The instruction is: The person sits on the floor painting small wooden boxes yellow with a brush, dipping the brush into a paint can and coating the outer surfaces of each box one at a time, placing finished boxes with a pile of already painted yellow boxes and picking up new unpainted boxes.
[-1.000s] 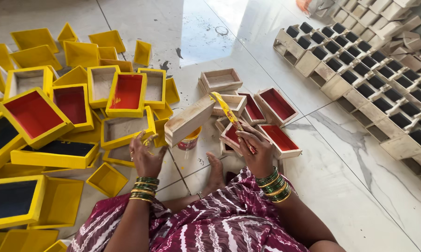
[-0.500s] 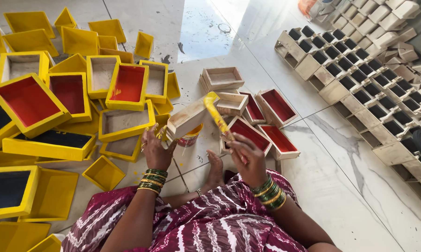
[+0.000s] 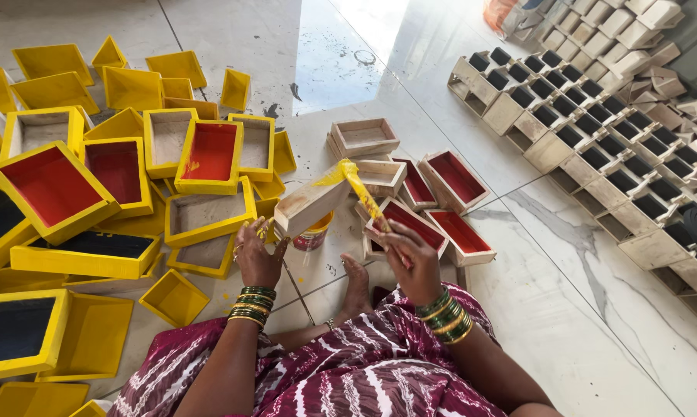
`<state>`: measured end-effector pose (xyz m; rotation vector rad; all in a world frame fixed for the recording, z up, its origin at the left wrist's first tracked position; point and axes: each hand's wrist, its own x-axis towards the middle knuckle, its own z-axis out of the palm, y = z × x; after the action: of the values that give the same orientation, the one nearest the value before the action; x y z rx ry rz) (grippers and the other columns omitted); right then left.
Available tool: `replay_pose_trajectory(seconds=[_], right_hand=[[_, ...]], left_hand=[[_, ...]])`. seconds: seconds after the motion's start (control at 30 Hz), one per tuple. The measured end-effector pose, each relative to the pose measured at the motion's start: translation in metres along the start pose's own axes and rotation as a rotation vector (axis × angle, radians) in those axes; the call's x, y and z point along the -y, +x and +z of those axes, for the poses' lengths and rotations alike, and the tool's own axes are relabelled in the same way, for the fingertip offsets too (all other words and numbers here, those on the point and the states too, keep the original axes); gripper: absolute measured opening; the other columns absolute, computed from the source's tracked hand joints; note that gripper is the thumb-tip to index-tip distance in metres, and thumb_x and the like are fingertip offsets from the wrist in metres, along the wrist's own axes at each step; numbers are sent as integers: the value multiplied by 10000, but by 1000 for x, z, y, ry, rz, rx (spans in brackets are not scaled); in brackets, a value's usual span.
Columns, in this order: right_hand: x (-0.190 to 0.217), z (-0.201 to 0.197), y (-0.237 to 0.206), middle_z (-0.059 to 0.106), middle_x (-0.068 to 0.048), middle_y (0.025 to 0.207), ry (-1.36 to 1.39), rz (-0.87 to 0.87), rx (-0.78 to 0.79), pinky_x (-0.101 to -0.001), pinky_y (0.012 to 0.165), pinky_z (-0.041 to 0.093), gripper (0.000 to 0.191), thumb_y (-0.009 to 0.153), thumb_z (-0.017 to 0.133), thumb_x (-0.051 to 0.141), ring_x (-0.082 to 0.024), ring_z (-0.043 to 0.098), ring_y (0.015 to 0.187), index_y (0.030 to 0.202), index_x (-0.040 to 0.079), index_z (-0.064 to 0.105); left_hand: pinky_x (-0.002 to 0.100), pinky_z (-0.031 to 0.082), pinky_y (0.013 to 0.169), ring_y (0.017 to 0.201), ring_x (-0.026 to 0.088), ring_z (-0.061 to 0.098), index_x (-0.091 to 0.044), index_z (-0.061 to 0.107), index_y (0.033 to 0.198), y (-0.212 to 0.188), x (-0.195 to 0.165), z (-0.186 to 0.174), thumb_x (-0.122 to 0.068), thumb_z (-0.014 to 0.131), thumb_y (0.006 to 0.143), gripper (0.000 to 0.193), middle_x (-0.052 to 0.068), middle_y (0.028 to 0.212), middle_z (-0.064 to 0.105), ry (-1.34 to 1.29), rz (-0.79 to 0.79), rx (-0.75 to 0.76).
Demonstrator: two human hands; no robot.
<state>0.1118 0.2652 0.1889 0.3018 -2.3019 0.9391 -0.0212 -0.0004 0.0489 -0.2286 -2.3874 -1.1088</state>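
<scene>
Yellow paint, wet, on one end of a bare wooden box (image 3: 311,202), held tilted above the floor at frame centre. Left hand (image 3: 257,259), 7 o'clock of the box: fingers curled round its lower end, gripping. Right hand (image 3: 410,259), 4 o'clock of the box: fingers pinched on a brush (image 3: 366,199), whose yellow-coated tip touches the box's upper end at 1 o'clock.

One small paint pot (image 3: 312,233), orange-rimmed, stands on the floor directly under the box. One bare foot (image 3: 356,284) lies between the two hands, at 6 o'clock of the pot.

Unpainted-rim boxes with red insides: four (image 3: 456,176), clustered at 3 o'clock of the held box. Bare wooden boxes: two, one (image 3: 364,136) at 12 o'clock and one (image 3: 379,174) just behind the brush tip.

Yellow-painted boxes (image 3: 209,153): a heap at 9 to 11 o'clock, overlapping, too many to count exactly; at least three show red insides, three black, several bare wood.

Unpainted boxes with black insides (image 3: 588,123): long rows at 1 to 3 o'clock, well apart, count not possible.

Green and gold bangles (image 3: 444,313) on both wrists. Marble floor (image 3: 565,309).
</scene>
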Motion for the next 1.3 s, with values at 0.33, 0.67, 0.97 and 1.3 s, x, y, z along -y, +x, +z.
replay_pose_trajectory(seconds=[0.33, 0.67, 0.97, 1.3], right_hand=[[14, -4, -20, 721, -212, 1274, 214, -109, 186, -360, 890, 679, 166, 921, 691, 34, -286, 768, 1094, 1072, 38, 759], [11, -3, 23, 699, -205, 1292, 23, -28, 90, -350, 903, 646, 226, 912, 674, 10, -283, 751, 1099, 1127, 18, 743], [15, -12, 12, 745, -151, 1266, 200, -182, 167, -376, 1033, 634, 149, 949, 708, 25, -296, 737, 1200, 1079, 58, 773], [9, -16, 41, 718, -206, 1261, -19, -76, 67, -373, 907, 613, 206, 889, 719, 31, -298, 734, 1132, 1089, 16, 766]], left_hand=[[587, 349, 1086, 1388, 398, 441, -128, 603, 1359, -3, 3, 6, -261, 840, 800, 621, 75, 1387, 616, 6, -77, 58], [598, 358, 1090, 1382, 397, 457, -184, 599, 1397, -5, 9, 11, -265, 817, 827, 616, 73, 1346, 645, 36, -62, 76], [586, 369, 1085, 1364, 395, 469, -195, 598, 1393, -8, 7, 11, -242, 809, 825, 608, 82, 1329, 647, 21, -52, 51], [585, 377, 1082, 1371, 396, 468, -175, 585, 1414, -7, 12, 15, -229, 825, 810, 652, 82, 1340, 644, 1, -75, 74]])
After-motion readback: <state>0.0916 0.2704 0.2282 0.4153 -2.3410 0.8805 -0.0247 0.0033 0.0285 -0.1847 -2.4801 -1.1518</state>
